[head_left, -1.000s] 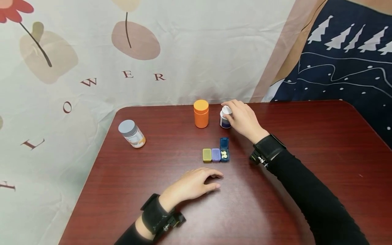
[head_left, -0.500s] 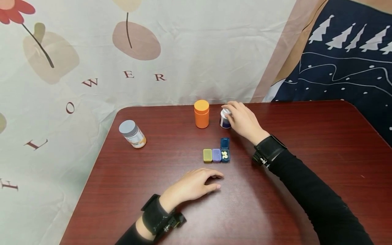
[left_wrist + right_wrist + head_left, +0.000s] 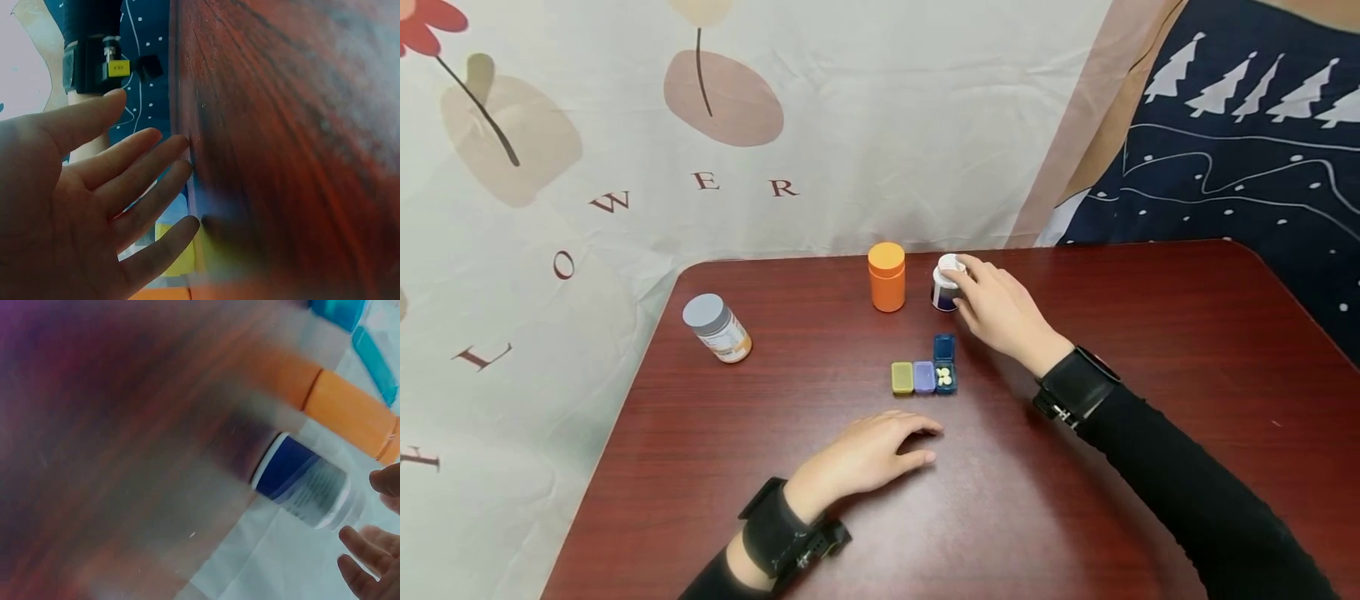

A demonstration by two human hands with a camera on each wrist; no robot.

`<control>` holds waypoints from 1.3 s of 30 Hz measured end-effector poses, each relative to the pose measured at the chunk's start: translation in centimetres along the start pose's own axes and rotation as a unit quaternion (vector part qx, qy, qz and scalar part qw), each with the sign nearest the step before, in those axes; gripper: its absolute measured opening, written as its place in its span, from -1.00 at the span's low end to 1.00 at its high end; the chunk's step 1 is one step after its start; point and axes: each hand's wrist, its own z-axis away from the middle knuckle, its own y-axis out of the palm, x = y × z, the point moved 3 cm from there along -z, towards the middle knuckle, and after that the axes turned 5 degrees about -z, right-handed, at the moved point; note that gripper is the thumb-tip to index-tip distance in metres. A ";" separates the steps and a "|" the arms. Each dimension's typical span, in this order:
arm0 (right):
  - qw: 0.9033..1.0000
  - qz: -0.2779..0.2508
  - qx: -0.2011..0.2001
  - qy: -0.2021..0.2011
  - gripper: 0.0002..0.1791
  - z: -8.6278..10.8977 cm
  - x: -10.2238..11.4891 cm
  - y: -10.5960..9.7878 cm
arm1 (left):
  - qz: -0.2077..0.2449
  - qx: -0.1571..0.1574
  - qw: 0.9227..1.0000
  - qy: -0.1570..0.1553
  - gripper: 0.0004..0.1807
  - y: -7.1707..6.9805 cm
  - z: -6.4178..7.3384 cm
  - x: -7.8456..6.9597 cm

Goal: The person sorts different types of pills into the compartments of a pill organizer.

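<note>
The right hand (image 3: 1006,312) is at the white bottle (image 3: 941,297), which stands upright toward the back of the counter (image 3: 1022,517). Its fingers are spread apart rather than closed together. From the head, the index finger crosses in front of the white cap, with the thumb lower, by the bottle's side. The right wrist view shows the thumb and fingertips just beside the cap, on either side of it; whether any of them touches it cannot be told. That view also shows a dark blue band around the lower part of the bottle's label.

The left hand (image 3: 868,454) lies low over the near part of the counter, relaxed and holding nothing. Its fingers are apart and the thumb stands well away from them. Contact between its fingertips and the counter is unclear.

Between the two hands sits a small pill box (image 3: 923,379) with three sections in a row. The yellow-green section (image 3: 902,377) and the purple one beside it are covered; the dark blue section at the right end has its lid (image 3: 943,347) raised, with pale pills (image 3: 944,377) inside.

An orange bottle (image 3: 887,287) stands near the white bottle, to its left. Well apart, toward the counter's left edge, is a bottle with a grey lid (image 3: 718,329).
</note>
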 end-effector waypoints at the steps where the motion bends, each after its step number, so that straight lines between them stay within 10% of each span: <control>1: 1.000 -0.003 -0.006 -0.003 -0.53 0.3 0.3 -0.1 | -0.008 0.002 1.000 -0.001 -0.52 0.1 0.0 0.1; 16: 0.989 -0.107 0.083 0.060 -0.58 4.2 3.3 -0.2 | 0.001 -0.054 0.999 0.000 -0.62 -3.6 0.4 -2.1; 20: 0.986 -0.128 0.074 0.081 -0.58 4.7 3.5 -0.2 | 0.013 -0.101 0.994 -0.040 -0.64 -6.7 0.7 -4.0; 24: 0.986 -0.134 0.059 0.080 -0.58 5.1 3.9 -0.2 | -0.082 -0.151 0.981 -0.092 -0.56 -8.4 0.1 -3.8; 28: 0.988 -0.134 0.045 0.065 -0.59 5.6 4.4 -0.3 | -0.144 -0.130 0.972 -0.135 -0.39 -8.9 -0.6 -3.1; 39: 0.994 -0.100 0.037 0.006 -0.68 7.5 5.5 -0.4 | -0.118 -0.090 0.980 -0.131 -0.51 -8.4 -2.7 -3.0</control>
